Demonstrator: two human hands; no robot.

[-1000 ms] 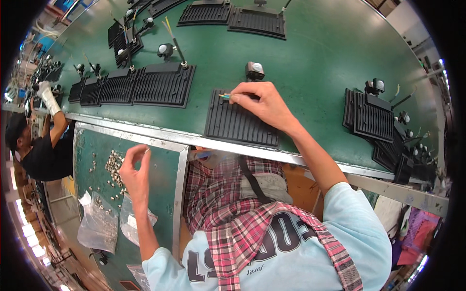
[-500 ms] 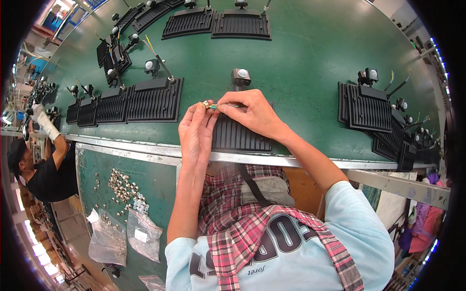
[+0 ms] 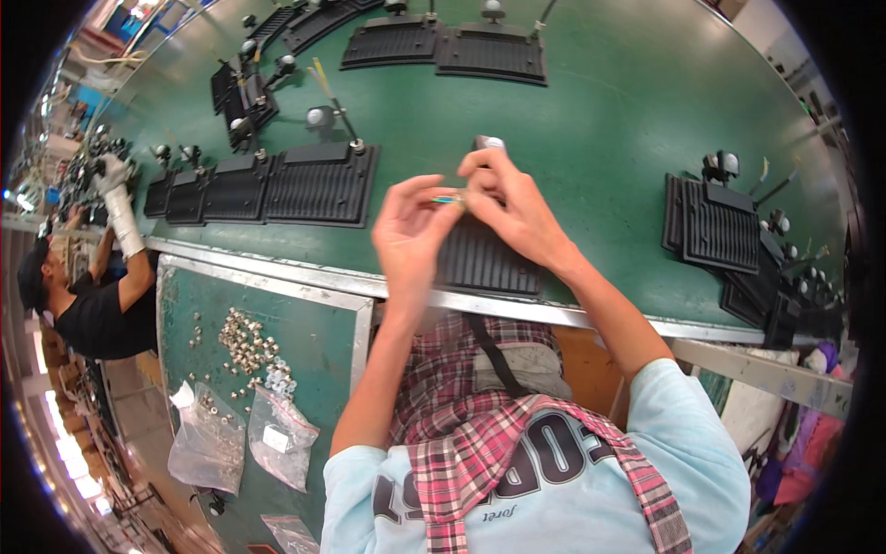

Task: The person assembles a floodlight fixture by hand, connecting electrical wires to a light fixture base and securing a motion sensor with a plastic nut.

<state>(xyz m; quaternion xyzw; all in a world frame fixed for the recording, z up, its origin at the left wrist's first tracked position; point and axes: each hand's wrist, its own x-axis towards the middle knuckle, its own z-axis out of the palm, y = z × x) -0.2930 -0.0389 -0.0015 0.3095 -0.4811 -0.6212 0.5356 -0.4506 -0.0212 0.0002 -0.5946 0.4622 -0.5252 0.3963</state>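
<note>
Both my hands meet above a black finned floodlight housing (image 3: 487, 260) at the table's near edge. Between the fingertips of my left hand (image 3: 413, 223) are thin coloured wire ends (image 3: 447, 198). My right hand (image 3: 509, 201) pinches close beside them, at a small brass-coloured cable fitting (image 3: 462, 196), partly hidden by the fingers and blurred. Behind the right hand shows the housing's sensor head (image 3: 494, 143), mostly covered. The cable below the fitting is hidden.
More finned housings with upright cables stand left (image 3: 318, 185), at the back (image 3: 491, 54) and stacked right (image 3: 720, 226). On a lower side table lie loose metal fittings (image 3: 245, 340) and plastic bags (image 3: 280, 439). A co-worker's gloved hand (image 3: 113, 174) is far left.
The fitting, earlier at my left fingertips, is now at my right fingertips. My left fingers have shifted to the wire ends. The whole view has swung slightly.
</note>
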